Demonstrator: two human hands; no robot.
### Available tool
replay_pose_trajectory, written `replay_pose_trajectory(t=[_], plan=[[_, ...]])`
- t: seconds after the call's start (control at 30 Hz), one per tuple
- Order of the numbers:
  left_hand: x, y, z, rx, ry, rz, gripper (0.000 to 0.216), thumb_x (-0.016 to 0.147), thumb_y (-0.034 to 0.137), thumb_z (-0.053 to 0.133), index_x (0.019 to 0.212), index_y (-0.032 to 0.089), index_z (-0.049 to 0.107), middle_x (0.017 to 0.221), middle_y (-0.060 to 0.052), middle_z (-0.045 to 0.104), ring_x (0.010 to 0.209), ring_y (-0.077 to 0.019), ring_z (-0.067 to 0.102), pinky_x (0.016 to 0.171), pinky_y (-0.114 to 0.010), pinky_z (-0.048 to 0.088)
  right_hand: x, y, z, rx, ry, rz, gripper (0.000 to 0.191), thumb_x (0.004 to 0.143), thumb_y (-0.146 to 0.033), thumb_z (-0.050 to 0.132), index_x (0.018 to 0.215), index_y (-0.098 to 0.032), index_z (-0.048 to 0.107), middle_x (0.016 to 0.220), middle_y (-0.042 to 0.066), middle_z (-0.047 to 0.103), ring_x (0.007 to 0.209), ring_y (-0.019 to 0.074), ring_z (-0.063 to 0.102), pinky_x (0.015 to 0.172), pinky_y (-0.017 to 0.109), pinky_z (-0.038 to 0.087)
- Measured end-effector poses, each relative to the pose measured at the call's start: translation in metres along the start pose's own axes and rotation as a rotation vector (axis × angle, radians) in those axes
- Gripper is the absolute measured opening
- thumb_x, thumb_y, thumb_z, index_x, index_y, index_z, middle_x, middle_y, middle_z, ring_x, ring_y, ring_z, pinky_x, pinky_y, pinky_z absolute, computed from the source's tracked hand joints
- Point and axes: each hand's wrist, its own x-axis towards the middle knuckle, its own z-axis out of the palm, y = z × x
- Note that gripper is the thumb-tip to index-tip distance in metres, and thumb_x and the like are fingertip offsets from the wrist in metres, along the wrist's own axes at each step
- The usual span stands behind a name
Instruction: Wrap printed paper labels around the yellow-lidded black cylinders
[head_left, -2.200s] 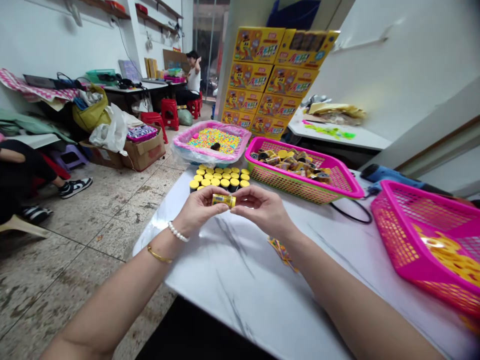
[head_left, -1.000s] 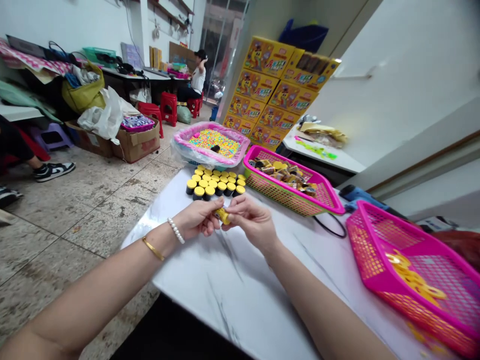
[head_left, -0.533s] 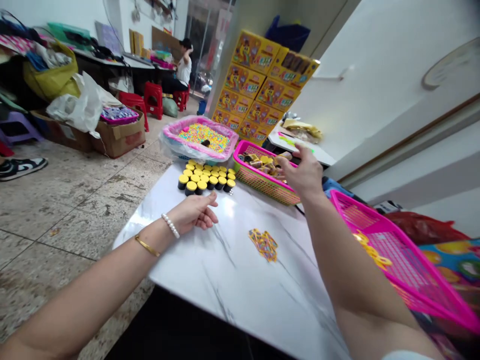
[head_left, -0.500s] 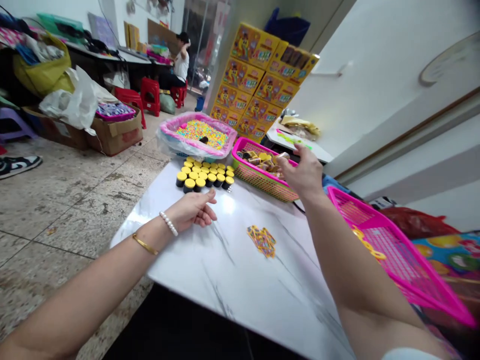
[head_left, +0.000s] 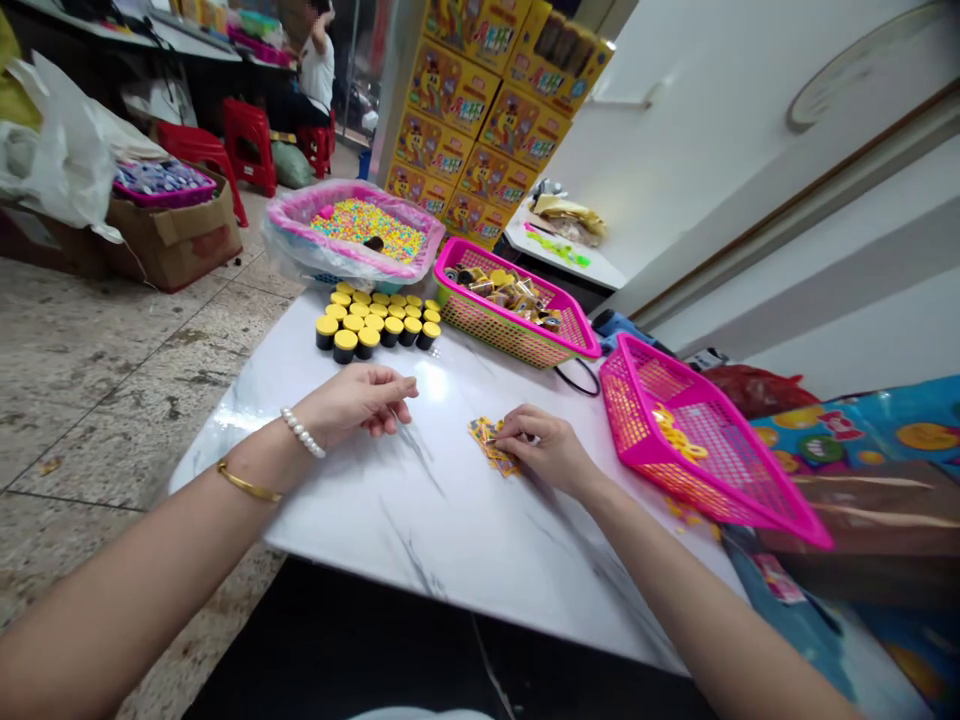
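My right hand (head_left: 546,448) is pinched down onto a small pile of yellow printed cards or stickers (head_left: 491,445) on the white marbled table. Thumb and fingertips close on one at the top, though the fingers partly cover it. To the left, my left hand (head_left: 367,400) hovers over the table with fingers loosely curled, the thumb apart from them, and nothing visible in it. Beyond it stand several black cups with yellow lids (head_left: 375,325) in close rows. A pink basket (head_left: 502,345) behind the pile contains wrapped cups with yellow lids.
A plastic-lined pink tub (head_left: 281,215) of colourful beads stands at the table's back left. At right, a tilted pink basket (head_left: 720,440) contains yellow rings. Stacked yellow boxes (head_left: 450,85) rise behind. A person (head_left: 315,70) sits far off near red stools (head_left: 250,145).
My right hand has left the back basket and come down onto the pile of printed cards. My left hand stays near the lidded cups. The camera view has tilted down and turned right.
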Motion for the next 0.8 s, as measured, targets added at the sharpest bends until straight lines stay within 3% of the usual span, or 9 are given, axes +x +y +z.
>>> replay_pose_trajectory(t=[0.2,0.37,0.43,0.6,0.73,0.8], plan=[[0.004,-0.006,-0.004,0.016,0.034,0.076,0.062,0.062,0.069,0.078,0.079,0.009,0.072,0.072,-0.008,0.068,0.055,-0.0104,0.056,0.047,-0.023,0.035,0.05,-0.055,0.006,0.002,0.233,-0.327,0.008,0.087,-0.027,0.071,0.083,-0.024,0.077,0.089,0.005,0.065,0.074,0.0153,0.064,0.06,0.028,0.053],[0.007,-0.005,-0.011,-0.064,0.129,0.245,0.051,0.051,0.055,0.09,0.074,0.013,0.072,0.072,-0.003,0.065,0.064,-0.0102,0.055,0.058,-0.024,0.037,0.095,-0.099,0.039,0.061,0.234,-0.571,0.008,0.089,-0.02,0.069,0.085,-0.023,0.075,0.086,0.004,0.065,0.074,0.0134,0.064,0.064,0.025,0.054],[0.007,-0.003,-0.012,-0.156,0.184,0.239,0.053,0.048,0.054,0.091,0.074,0.014,0.07,0.073,-0.003,0.065,0.065,-0.0106,0.056,0.061,-0.024,0.038,0.102,-0.102,0.05,0.076,0.273,-0.564,0.009,0.089,-0.019,0.068,0.086,-0.023,0.075,0.085,0.003,0.064,0.07,0.0123,0.063,0.061,0.025,0.053],[0.006,-0.002,-0.013,-0.228,0.197,0.035,0.06,0.054,0.065,0.085,0.076,0.012,0.068,0.076,-0.007,0.068,0.062,-0.0118,0.057,0.059,-0.025,0.038,0.102,-0.094,0.058,0.079,0.321,-0.521,0.011,0.09,-0.021,0.066,0.085,-0.024,0.075,0.085,0.004,0.063,0.074,0.0148,0.063,0.063,0.028,0.055],[0.007,-0.005,-0.015,-0.131,0.152,0.16,0.047,0.049,0.049,0.092,0.067,0.013,0.067,0.067,-0.001,0.062,0.062,-0.0095,0.052,0.058,-0.022,0.033,0.1,-0.092,0.06,0.181,0.219,-0.389,0.008,0.088,-0.028,0.067,0.088,-0.025,0.075,0.089,0.005,0.065,0.069,0.0145,0.061,0.061,0.029,0.054],[0.008,-0.006,-0.016,-0.067,0.178,0.209,0.041,0.053,0.046,0.089,0.062,0.014,0.066,0.064,-0.001,0.061,0.059,-0.009,0.048,0.058,-0.023,0.033,0.102,-0.091,0.061,0.319,0.188,-0.262,0.018,0.084,-0.034,0.071,0.1,-0.024,0.073,0.095,0.006,0.066,0.069,0.0141,0.062,0.062,0.03,0.055]])
